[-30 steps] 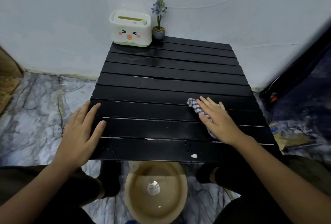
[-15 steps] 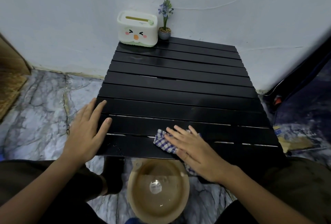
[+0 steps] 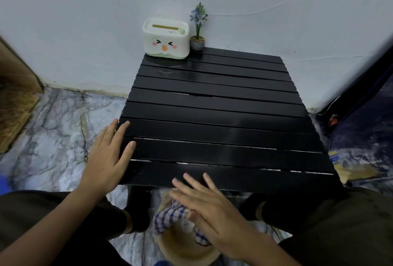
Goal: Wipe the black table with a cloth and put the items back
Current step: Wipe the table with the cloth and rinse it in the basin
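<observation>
Over the basin (image 3: pixel 187 250), right hand (image 3: pixel 214 210) drapes cloth (image 3: pixel 168 216) downward

Dim, even indoor light. Soft sheen lies on the black table (image 3: pixel 212 116) slats. Wide-angle bending curves the wall line toward 3 and 9 o'clock; the right hand (image 3: pixel 212 208) shows slight motion blur.

One black slatted table (image 3: pixel 223 129); one checked cloth (image 3: pixel 170 215); one tan bowl (image 3: pixel 182 250); one white tissue box (image 3: pixel 166 41); one potted flower (image 3: pixel 197 29); two hands, left (image 3: pixel 106 159) and right (image 3: pixel 210 208).
</observation>
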